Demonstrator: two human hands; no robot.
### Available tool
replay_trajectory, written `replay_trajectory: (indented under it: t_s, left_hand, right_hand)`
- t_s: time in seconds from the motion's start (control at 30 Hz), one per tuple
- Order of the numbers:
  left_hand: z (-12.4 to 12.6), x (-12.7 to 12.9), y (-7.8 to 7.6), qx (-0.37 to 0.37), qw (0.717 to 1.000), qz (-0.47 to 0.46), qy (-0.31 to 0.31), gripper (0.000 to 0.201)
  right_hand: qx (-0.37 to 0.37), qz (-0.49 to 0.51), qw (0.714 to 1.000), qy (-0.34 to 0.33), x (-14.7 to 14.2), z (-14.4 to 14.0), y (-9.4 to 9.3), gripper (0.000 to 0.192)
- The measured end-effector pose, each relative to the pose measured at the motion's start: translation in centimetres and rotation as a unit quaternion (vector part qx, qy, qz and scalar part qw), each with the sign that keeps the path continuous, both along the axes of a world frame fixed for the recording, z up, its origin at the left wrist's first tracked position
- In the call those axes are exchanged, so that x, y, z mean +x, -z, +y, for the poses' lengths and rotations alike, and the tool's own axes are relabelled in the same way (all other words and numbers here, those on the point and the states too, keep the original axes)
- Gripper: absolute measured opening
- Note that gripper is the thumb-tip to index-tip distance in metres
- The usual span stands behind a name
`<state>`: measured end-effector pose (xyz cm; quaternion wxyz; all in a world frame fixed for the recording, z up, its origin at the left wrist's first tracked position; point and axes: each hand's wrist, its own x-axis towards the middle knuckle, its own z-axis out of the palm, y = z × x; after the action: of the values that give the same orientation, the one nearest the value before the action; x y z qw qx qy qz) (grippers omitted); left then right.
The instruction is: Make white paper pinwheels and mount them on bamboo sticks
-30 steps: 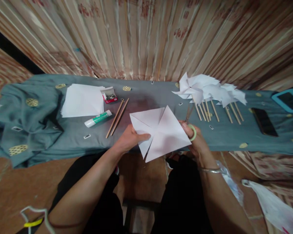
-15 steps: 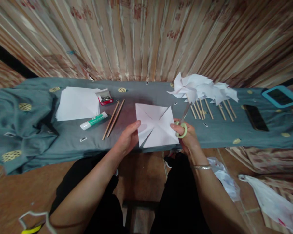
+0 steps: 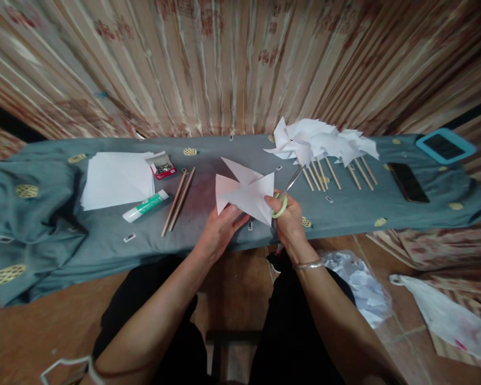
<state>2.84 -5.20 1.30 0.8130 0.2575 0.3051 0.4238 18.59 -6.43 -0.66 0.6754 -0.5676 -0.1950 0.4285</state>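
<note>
Grey cloth-covered table (image 3: 208, 160), item one: cut paper square (image 3: 246, 190), which I am holding just above the near edge, left hand (image 3: 220, 227) fingers pinching its lower flap. Right hand (image 3: 288, 214) is gripping the scissors (image 3: 285, 193), fingers closed through the green loop; I am judging flaps need supporting flat, blades clear.

Scissors (image 3: 287, 193) handles inside right hand (image 3: 289, 219)

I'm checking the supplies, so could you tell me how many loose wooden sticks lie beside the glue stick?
2: the wooden sticks lie side by side on the cloth, just right of the glue stick. Others, further right, carry pinwheels.
</note>
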Motion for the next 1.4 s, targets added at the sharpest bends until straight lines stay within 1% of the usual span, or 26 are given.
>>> replay_trajectory:
  t_s: [0.13,0.27,0.37,0.43,0.53,0.67,0.8,0.87,0.9,1.0,1.1,1.17,1.23,1.27,1.33,1.4]
  left_hand:
    - [-0.3,0.1,0.2,0.04,0.999,0.025,-0.008,0.057]
    - [0.1,-0.1,0.4,0.084,0.996,0.039,-0.017,0.068]
    - [0.5,-0.5,0.3,0.121,0.992,0.027,-0.009,0.083]
    - [0.5,-0.7,0.0,0.146,0.989,0.036,-0.01,0.087]
    - [0.3,-0.6,-0.3,0.157,0.985,0.071,-0.022,0.076]
    - [0.2,-0.1,-0.3,0.124,0.982,0.128,-0.065,0.058]
    - [0.7,0.2,0.7,0.098,0.976,0.171,-0.096,0.044]
    - [1.1,0.2,1.4,0.093,0.968,0.191,-0.132,0.038]
    - [1.3,0.1,1.6,0.09,0.964,0.195,-0.156,0.035]
    - [2.5,-0.5,1.8,0.098,0.958,0.19,-0.19,0.032]
    - [3.9,-1.5,1.2,0.12,0.948,0.181,-0.231,0.039]
    - [4.6,-2.3,0.6,0.132,0.941,0.167,-0.264,0.048]
    - [5.1,-2.9,0.1,0.138,0.937,0.152,-0.283,0.056]
    - [5.3,-3.1,-0.1,0.14,0.936,0.145,-0.287,0.059]
    - [5.3,-3.2,-0.3,0.145,0.938,0.135,-0.285,0.063]
    - [5.2,-3.0,-0.2,0.148,0.94,0.131,-0.277,0.066]
  right_hand:
    - [0.006,-0.016,1.0,0.015,0.5,0.2,0.3,0.036]
    - [0.005,-0.022,1.0,0.021,1.0,0.3,0.2,0.036]
    - [-0.002,-0.012,0.999,0.038,1.3,0.3,-0.1,0.036]
    - [-0.004,-0.005,0.999,0.036,1.2,0.3,-0.2,0.036]
    - [0.001,0.006,1.0,0.01,0.5,0.2,0.0,0.036]
    - [0.005,0.001,1.0,-0.025,-0.9,0.0,0.2,0.038]
    - [-0.002,-0.044,0.998,-0.038,-1.8,0.0,-0.3,0.044]
    - [-0.009,-0.07,0.996,-0.056,-1.9,-0.1,-0.5,0.047]
    - [-0.015,-0.087,0.993,-0.072,-1.9,-0.2,-0.7,0.047]
    - [-0.03,-0.124,0.981,-0.148,-1.9,-1.0,-1.1,0.045]
    - [-0.046,-0.11,0.958,-0.261,-1.6,-2.2,-1.7,0.054]
    - [-0.063,-0.098,0.93,-0.348,-1.3,-3.1,-2.2,0.06]
    - [-0.087,-0.082,0.893,-0.434,-1.1,-3.7,-2.5,0.062]
    - [-0.099,-0.076,0.875,-0.467,-1.1,-4.0,-2.6,0.063]
    - [-0.116,-0.068,0.854,-0.502,-1.2,-4.2,-2.6,0.065]
    - [-0.114,-0.066,0.852,-0.507,-1.3,-4.3,-2.4,0.066]
